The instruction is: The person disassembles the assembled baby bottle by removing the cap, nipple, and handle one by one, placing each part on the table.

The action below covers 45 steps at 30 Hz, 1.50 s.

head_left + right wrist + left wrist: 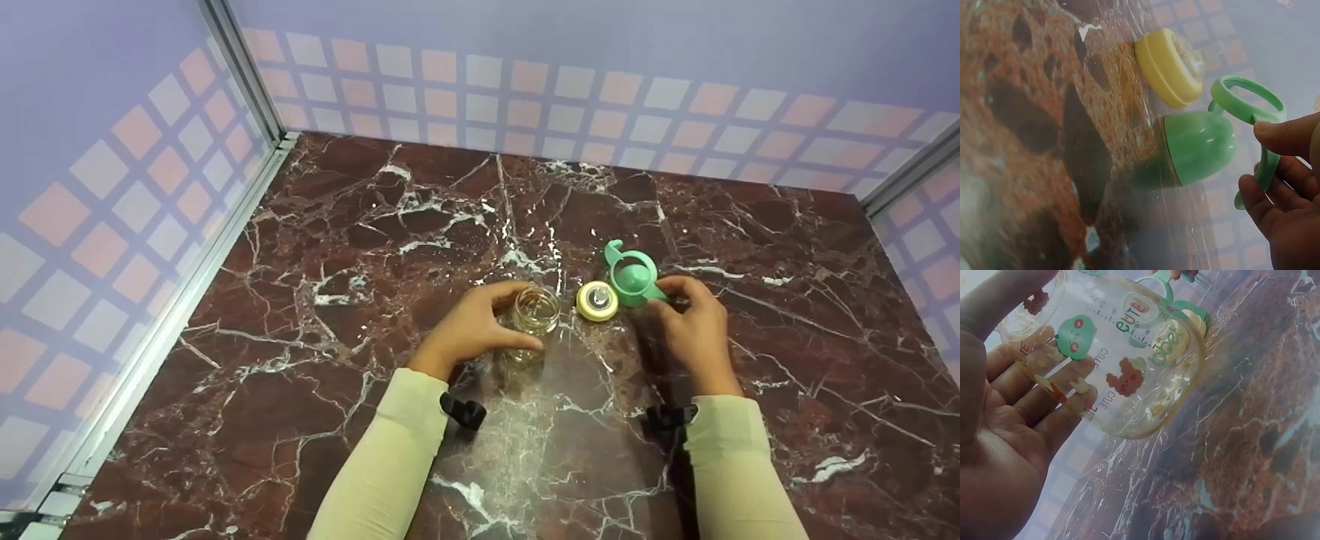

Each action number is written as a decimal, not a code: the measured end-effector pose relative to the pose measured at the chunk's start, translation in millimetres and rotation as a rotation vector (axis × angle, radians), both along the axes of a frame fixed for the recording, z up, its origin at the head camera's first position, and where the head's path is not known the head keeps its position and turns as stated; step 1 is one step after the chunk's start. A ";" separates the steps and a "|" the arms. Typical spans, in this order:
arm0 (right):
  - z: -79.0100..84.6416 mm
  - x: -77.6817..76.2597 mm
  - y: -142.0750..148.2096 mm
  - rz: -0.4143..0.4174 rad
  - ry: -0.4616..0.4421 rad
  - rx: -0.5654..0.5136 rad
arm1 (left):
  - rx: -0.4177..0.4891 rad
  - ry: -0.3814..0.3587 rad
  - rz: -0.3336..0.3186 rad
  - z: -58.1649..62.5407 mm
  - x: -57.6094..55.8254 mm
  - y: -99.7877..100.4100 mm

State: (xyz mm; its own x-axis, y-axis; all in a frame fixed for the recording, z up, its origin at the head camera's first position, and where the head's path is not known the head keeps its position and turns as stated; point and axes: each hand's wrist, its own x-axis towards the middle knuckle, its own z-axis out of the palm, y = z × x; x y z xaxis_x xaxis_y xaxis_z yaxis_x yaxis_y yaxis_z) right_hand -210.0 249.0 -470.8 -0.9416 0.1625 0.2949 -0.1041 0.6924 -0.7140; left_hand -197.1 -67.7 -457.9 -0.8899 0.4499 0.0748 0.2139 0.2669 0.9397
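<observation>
My left hand (474, 324) holds a clear baby bottle (537, 321), thumb on one side and fingers round the other. Printed cartoon faces and "CUTE" lettering cover its see-through wall in the left wrist view, and its neck shows no lid. With thumb and fingers, my right hand (697, 324) pinches one arm of a green two-handled ring (1235, 104). Below that ring a green domed cap (1202, 147) sits on the table. Beside the cap stands a yellow collar (1163, 70) with a clear nipple (1214, 50) pointing up.
The dark red marbled tabletop (330, 405) has white veins. Pale purple panels with pink and white squares (480, 105) stand at its back and sides, joined by metal posts (244, 71). A black strap (463, 411) is on each wrist.
</observation>
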 end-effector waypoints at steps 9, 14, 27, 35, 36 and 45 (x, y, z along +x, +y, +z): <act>-3.0 -1.3 -0.4 0.013 -0.022 -0.005 | 0.033 -0.024 0.002 0.0 1.3 -0.7; -4.0 -2.6 0.3 0.007 -0.025 0.006 | 0.042 -0.038 0.005 0.2 1.6 -1.2; -9.4 -3.7 5.7 0.011 -0.039 0.043 | 0.016 0.007 -0.008 -1.9 0.6 -3.2; -11.7 -4.3 6.7 0.010 -0.078 0.063 | 0.022 0.006 -0.013 -2.6 1.0 -2.8; -12.0 -4.4 6.8 0.011 -0.084 0.067 | 0.024 0.005 -0.013 -2.8 0.8 -2.8; -15.2 -5.3 7.8 0.020 -0.100 0.050 | 0.027 -0.020 -0.008 -3.7 1.1 -3.8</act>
State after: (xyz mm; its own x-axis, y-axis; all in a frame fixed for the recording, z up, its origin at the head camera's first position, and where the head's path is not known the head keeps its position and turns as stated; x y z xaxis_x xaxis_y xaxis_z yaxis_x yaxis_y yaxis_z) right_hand -215.3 256.8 -486.0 -0.9695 0.1310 0.2069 -0.0483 0.7260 -0.6860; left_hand -195.9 -71.5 -461.5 -0.8879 0.4548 0.0693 0.1971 0.2400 0.9505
